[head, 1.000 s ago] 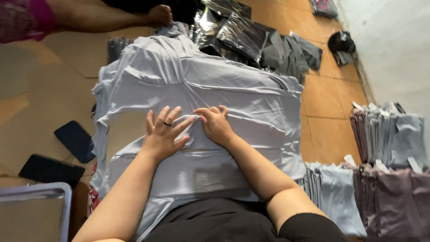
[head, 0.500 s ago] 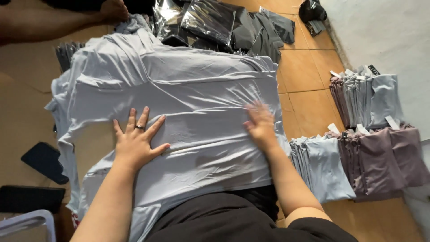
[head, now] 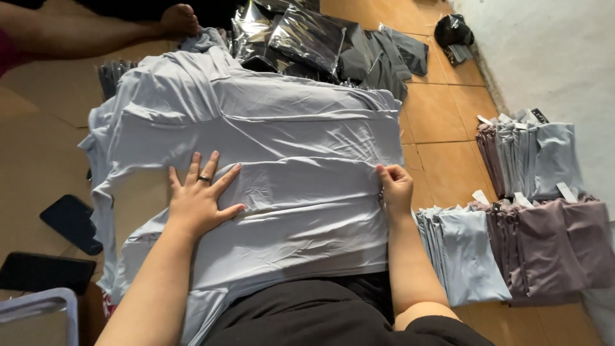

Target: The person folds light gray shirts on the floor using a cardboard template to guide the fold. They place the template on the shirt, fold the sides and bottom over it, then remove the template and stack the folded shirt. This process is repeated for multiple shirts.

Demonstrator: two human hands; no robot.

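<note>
I've got this light grey shirt (head: 288,166) spread flat on the pile in front of me, my left hand (head: 198,198) lying open on it with fingers splayed, pressing down near the left side and gripping nothing, while my right hand (head: 395,189) is curled at the right edge with the fingertips pinching the hem. Looks like thin, stretchy, kinda slinky stuff, super light and floppy, so I reckon it'll slide and wrinkle if I just drag it. Best bet is grabbing edges or seams, not the middle.
</note>
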